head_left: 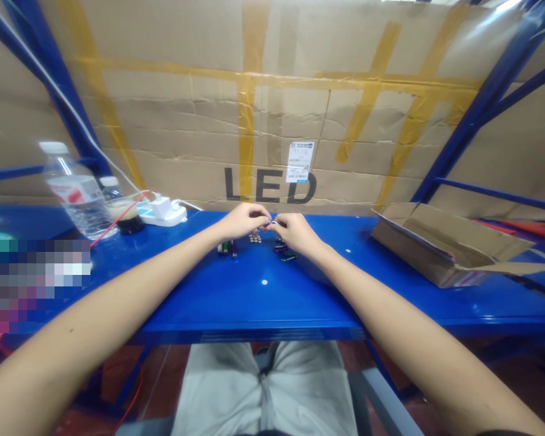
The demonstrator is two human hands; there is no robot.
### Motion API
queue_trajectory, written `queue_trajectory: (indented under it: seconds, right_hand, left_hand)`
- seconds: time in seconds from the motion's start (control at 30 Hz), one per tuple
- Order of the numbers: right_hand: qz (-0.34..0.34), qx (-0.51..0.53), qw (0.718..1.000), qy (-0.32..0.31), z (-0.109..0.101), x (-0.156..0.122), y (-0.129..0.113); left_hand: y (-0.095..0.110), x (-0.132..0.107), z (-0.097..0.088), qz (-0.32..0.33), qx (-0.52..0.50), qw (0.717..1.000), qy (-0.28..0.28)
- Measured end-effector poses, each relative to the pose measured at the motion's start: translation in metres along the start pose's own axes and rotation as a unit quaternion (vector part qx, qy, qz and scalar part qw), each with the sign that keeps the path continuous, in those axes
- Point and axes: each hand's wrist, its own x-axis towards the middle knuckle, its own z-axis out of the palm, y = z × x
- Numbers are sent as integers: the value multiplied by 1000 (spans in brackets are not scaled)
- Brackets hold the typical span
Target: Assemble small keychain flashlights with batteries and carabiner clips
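Both my arms reach out over the blue table (263,303). My left hand (244,220) and my right hand (294,233) meet above its far middle, fingers pinched together on a small shiny metal part (271,223) between them. Under the hands lie several small pieces: green and purple ones (227,247) on the left, a little cluster of metal bits (255,238) in the middle, and purple and dark green ones (285,252) on the right. What the pinched part is I cannot make out.
A clear water bottle (75,194), a dark cup (128,218) and a white power strip (163,212) stand at the far left. An open flat cardboard box (445,248) lies at the right. A cardboard wall marked LED (272,184) closes the back.
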Motion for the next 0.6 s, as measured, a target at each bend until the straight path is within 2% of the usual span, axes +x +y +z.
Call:
queue_trajectory:
  seconds: [0.17, 0.37, 0.6]
  right_hand:
    - [-2, 16, 1000, -11, 0, -2, 4]
    - [-23, 179, 984, 12, -3, -5, 8]
    - [27, 307, 950, 49, -1, 0, 6]
  left_hand:
    - [1, -1, 1, 19, -11, 1000, 10]
    - [-5, 2, -4, 21, -37, 998, 44]
    - [-3, 3, -2, 43, -39, 995, 84]
